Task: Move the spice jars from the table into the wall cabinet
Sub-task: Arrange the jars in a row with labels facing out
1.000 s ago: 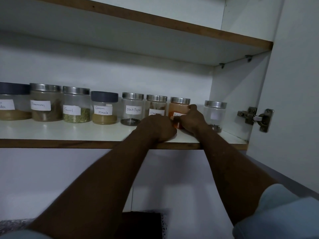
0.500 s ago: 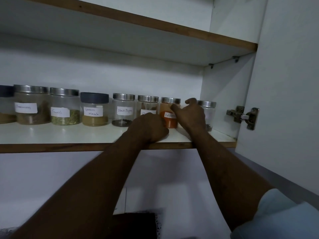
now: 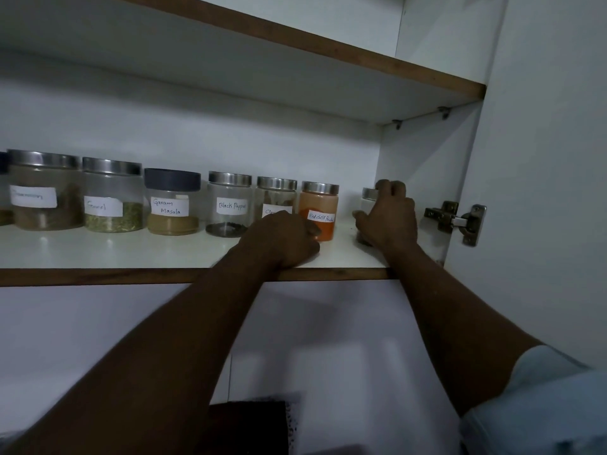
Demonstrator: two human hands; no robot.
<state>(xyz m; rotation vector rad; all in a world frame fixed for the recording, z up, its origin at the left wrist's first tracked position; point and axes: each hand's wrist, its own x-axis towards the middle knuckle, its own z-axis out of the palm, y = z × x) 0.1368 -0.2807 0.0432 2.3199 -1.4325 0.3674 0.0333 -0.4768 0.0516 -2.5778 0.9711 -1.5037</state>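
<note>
A row of labelled spice jars stands on the white cabinet shelf (image 3: 131, 247). From the left come a brown-filled jar (image 3: 44, 192), the fennel jar (image 3: 113, 198), the dark-lidded garam masala jar (image 3: 172, 201), the black pepper jar (image 3: 228, 205), a cloves jar (image 3: 276, 197) and the red chilli powder jar (image 3: 318, 205). My right hand (image 3: 389, 215) is wrapped around the rightmost small jar (image 3: 368, 196), mostly hiding it. My left hand (image 3: 285, 239) rests as a fist on the shelf, in front of the cloves and chilli jars.
The open cabinet door (image 3: 542, 192) stands at the right with a metal hinge (image 3: 456, 221) beside my right hand. An upper shelf (image 3: 295, 41) hangs overhead. The cabinet side wall (image 3: 423, 152) is just behind the rightmost jar. A dark object (image 3: 249, 425) lies below.
My right hand left the red chilli powder jar and moved right onto the rightmost jar. My left fist stayed on the shelf.
</note>
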